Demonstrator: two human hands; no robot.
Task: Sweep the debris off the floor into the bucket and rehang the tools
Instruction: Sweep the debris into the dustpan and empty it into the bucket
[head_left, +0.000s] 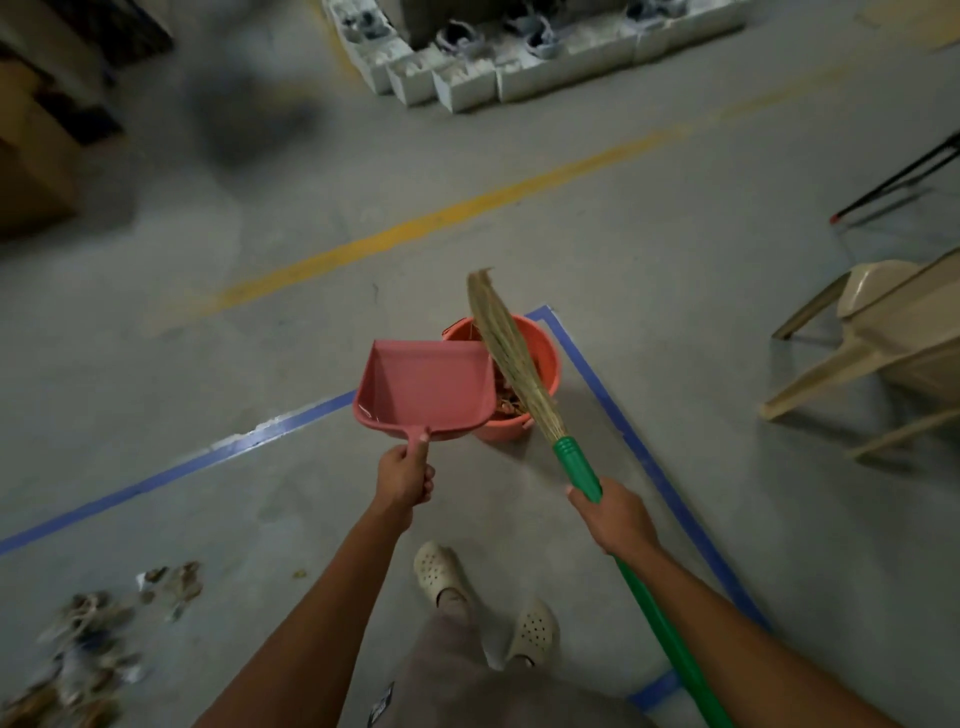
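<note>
Debris (88, 644) lies in a messy heap on the floor at the lower left, well apart from the bucket (551, 364), so the sweeping is not done yet. More scraps (506, 402) sit inside the orange bucket, which stands in a corner of the blue tape (597, 395). The pink dustpan (423, 387) is up in the air, with its right edge over the bucket's rim. It looks empty. Holding it that close to the bucket means bits would fall in and not back on the floor. The left hand (408, 475) has its fingers curled tight round the pan's short handle, with the thumb on top to keep the pan steady. The broom (511, 358) lies with its straw end across the bucket's mouth, just beside the pan, maybe to brush the last bits in. The right hand (615, 514) grips the green stick low down, near the straw, which makes the broom easy to steer. The heap probably needs another scoop next. Two pale shoes (441, 574) stand below the hands. A tan chair (878, 332) is off to the right, and a yellow line (415, 228) runs across the floor beyond.
</note>
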